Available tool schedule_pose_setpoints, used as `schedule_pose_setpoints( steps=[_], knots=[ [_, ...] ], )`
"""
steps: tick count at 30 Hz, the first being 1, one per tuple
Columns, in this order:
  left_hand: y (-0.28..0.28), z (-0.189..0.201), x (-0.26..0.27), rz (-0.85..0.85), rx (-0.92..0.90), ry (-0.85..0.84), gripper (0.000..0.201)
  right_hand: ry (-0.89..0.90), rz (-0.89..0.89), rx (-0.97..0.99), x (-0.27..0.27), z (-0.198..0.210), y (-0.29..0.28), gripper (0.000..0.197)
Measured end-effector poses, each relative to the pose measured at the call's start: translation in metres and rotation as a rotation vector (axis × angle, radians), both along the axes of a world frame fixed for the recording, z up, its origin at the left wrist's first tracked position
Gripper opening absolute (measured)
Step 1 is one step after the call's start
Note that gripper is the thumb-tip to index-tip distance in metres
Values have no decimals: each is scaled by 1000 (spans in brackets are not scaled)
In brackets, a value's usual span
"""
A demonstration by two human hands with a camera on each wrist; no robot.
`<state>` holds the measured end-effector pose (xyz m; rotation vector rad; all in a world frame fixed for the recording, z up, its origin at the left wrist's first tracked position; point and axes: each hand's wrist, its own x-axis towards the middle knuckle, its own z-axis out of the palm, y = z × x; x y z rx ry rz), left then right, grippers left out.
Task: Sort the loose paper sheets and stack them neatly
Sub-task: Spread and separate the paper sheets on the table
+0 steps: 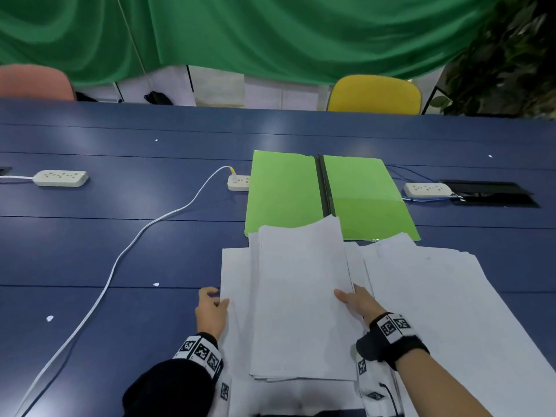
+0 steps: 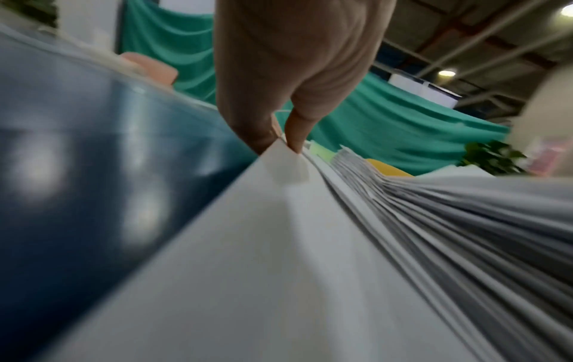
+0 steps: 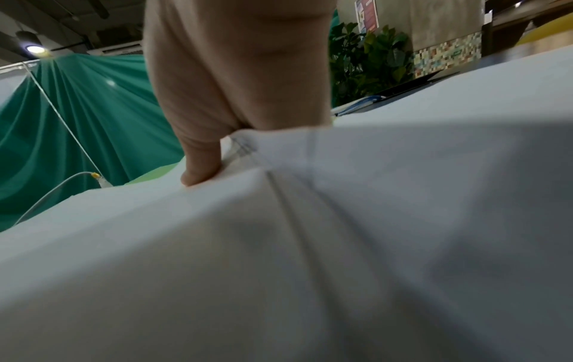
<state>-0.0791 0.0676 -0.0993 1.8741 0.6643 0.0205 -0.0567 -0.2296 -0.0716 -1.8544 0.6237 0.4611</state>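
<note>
A thick stack of white paper sheets (image 1: 301,296) lies in front of me on the blue table (image 1: 120,236), its near end overlapping other sheets. My right hand (image 1: 350,297) grips the stack's right edge, thumb on top (image 3: 201,171), fingers hidden beneath. My left hand (image 1: 212,305) pinches the left edge of a lower sheet (image 1: 237,281) that sticks out from under the stack; the left wrist view shows fingertips (image 2: 294,142) closed on that edge. More loose sheets (image 1: 436,296) fan out to the right, unevenly overlapped.
An open green folder (image 1: 285,191) lies flat just beyond the papers. A white cable (image 1: 120,257) curves across the left half of the table to a power strip (image 1: 239,182). Other power strips (image 1: 60,178) (image 1: 427,189) and a black cable hatch (image 1: 493,192) sit farther back.
</note>
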Motion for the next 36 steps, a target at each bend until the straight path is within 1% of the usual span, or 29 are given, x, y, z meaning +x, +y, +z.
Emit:
schedule_pose_setpoints(
  steps=[2,3,6,9,11,13,15,16,17,19,20,22,25,29,33,36],
  knots=[
    [2,-1,-1,25,-39,4,28,-45,-9,37,-8,-1,-1,34],
    [2,-1,-1,18,-39,9,28,-68,-13,66,-10,1,-1,32],
    [-2,-4,-1,-48,3,24,22,-135,-37,166,-13,9,-2,27],
    [-5,-5,-2,-123,59,53,28,-164,-81,310,-16,18,-1,25],
    [-5,-2,-1,-99,6,17,33,-160,-92,428,-18,23,2,23],
    [-4,3,0,-21,-89,-34,34,-142,-78,466,-19,21,2,24],
    [-3,4,0,8,-79,-51,26,-111,-57,394,-19,16,1,29],
    [-2,5,-1,-5,-45,-51,22,-90,-37,315,-19,10,1,32],
    [-1,4,0,-24,-5,-50,21,-74,-1,218,-20,6,1,34],
    [-2,1,1,-93,85,-54,27,-54,63,28,-20,-3,1,36],
    [-3,1,1,-130,133,-61,31,-47,76,-17,-19,-6,2,37],
    [-6,3,1,-182,203,-64,35,-55,95,-49,-17,-7,3,37],
    [-13,5,-1,-219,244,-74,33,-57,99,-64,-17,-3,4,37],
    [-17,2,-3,-284,382,-86,43,-52,90,-57,-18,-2,4,37],
    [-17,1,-4,-295,418,-70,34,-45,96,-57,-18,-4,2,36],
    [-14,-1,-5,-288,404,-72,26,-31,105,-65,-18,-3,2,38]
  ],
)
